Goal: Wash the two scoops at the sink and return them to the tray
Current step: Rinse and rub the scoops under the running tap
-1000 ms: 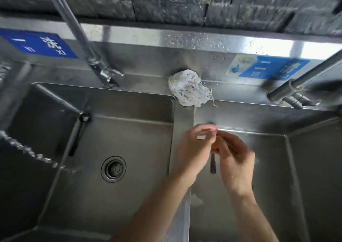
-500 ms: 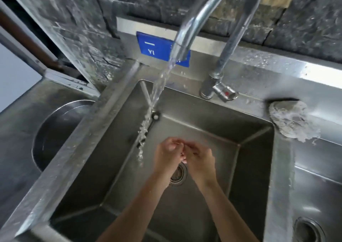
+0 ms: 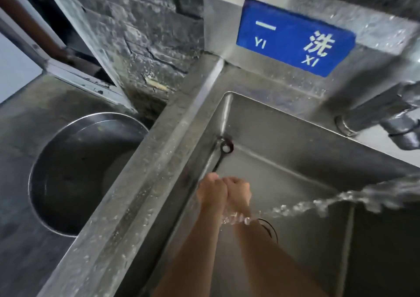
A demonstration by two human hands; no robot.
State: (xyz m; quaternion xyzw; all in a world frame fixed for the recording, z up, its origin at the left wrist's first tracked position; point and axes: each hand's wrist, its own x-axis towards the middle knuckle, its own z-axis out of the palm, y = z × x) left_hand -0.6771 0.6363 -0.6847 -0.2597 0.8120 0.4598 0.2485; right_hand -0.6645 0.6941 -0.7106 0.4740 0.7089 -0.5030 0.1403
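My left hand point(image 3: 211, 191) and my right hand point(image 3: 238, 192) are curled and pressed knuckle to knuckle, low inside the left steel sink basin point(image 3: 295, 160). They close around a small scoop, which the fingers hide completely. A running water stream point(image 3: 318, 206) comes in from the right and splashes on my right wrist, just behind the hands. No second scoop and no tray are in view.
The faucet base point(image 3: 375, 119) stands at the back right of the basin, under a blue sign point(image 3: 293, 37). The drain point(image 3: 270, 228) lies beneath my right forearm. A dark rod point(image 3: 218, 160) hangs below an overflow fitting. A round steel bowl point(image 3: 91, 117) sits left of the sink rim point(image 3: 141, 183).
The hands moved from the right basin, where a dark scoop handle hung between them, into the left basin. They have since shifted left, so the water now hits my right wrist.
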